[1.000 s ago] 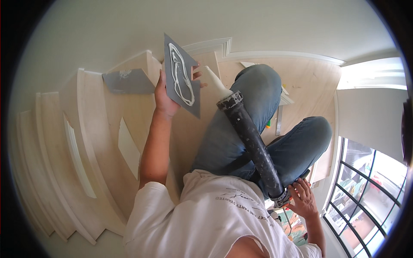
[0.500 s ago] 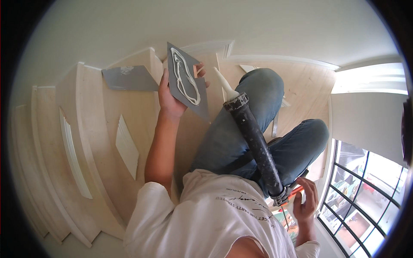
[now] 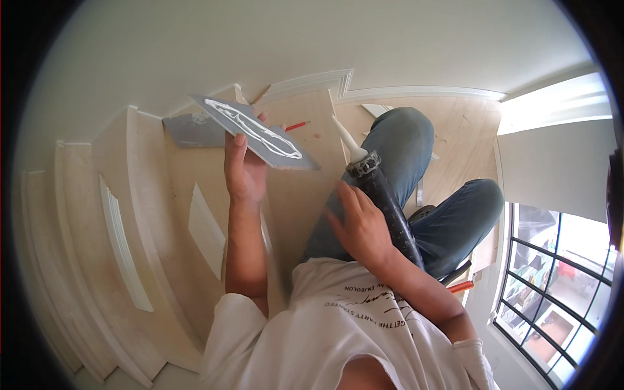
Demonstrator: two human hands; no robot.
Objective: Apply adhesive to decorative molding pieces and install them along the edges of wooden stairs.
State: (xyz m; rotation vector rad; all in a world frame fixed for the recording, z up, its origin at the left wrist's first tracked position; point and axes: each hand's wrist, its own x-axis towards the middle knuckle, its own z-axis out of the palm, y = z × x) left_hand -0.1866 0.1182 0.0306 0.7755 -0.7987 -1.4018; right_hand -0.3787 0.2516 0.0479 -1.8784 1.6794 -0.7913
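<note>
My left hand [image 3: 244, 170] is closed on the edge of a flat grey panel [image 3: 253, 133], thumb on the near side and fingertips showing beyond. A looped bead of white paste lies along its upper face. A black caulking gun [image 3: 395, 221] with a pale tapered nozzle [image 3: 351, 144] rests across my lap, nozzle pointing away. My right hand [image 3: 361, 226] hovers over my thigh just left of the gun's barrel, fingers apart and holding nothing. The gun's rear end is partly hidden behind my right forearm.
Wooden stairs [image 3: 153, 240] descend at the left, with white trim strips [image 3: 123, 247] on them. A second grey panel [image 3: 188, 132] and a red pencil [image 3: 298, 125] lie beyond my left hand. White skirting [image 3: 416, 91] follows the wall. At the right stands a black-framed window [image 3: 552, 286].
My right hand has left the caulking gun's rear and moved forward and left, past its barrel. My left hand has brought the grey panel leftward and tilted it flatter. The red pencil has come into sight.
</note>
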